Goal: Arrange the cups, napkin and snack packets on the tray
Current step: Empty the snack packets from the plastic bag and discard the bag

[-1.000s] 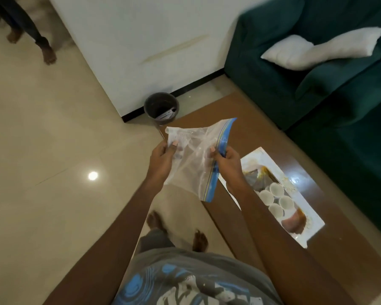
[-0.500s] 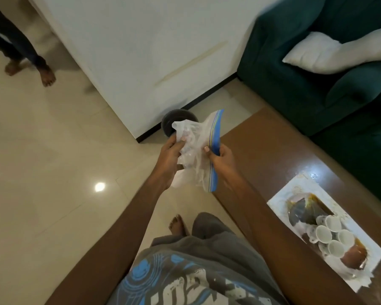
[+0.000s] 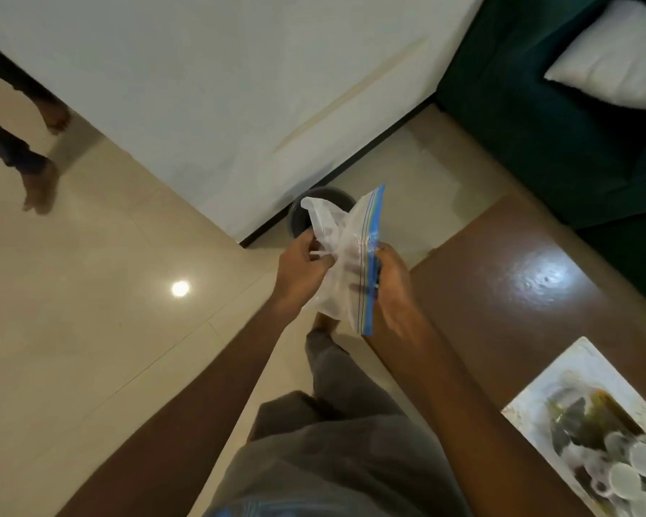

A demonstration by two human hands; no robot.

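Both hands up in front of me, over the floor (image 3: 90,330), just off the bench's (image 3: 519,292) far-left corner. Left hand (image 3: 301,272) has its fingers (image 3: 319,261) pinched on the crumpled clear side of a plastic zip bag (image 3: 345,263). Right hand (image 3: 390,279) grips the bag along its blue zip strip, fingers clenched on that edge; part of them is hidden behind the plastic. Bag hangs between the two hands, scrunched, blue strip running top to bottom on the right side. Can't tell if anything is inside it.

Task things: tray (image 3: 560,375) sits on the bench at the near-right part, white, cut off by the frame's right and bottom edges. On it a cluster of small white cups (image 3: 627,468), mouths up, touching each other, toward the tray's near end. Dark snack packets (image 3: 593,419) lie just beyond the cups, blurred. Napkin not clear enough to pick out.

Dark round bin (image 3: 301,212) stands on the floor against the white wall (image 3: 221,87), partly hidden behind the bag. Green sofa (image 3: 537,125) runs along the bench's far side, white cushion (image 3: 612,57) on it. Another person's bare feet (image 3: 40,186) at the far left of the floor. My own leg and foot are visible below the bag.
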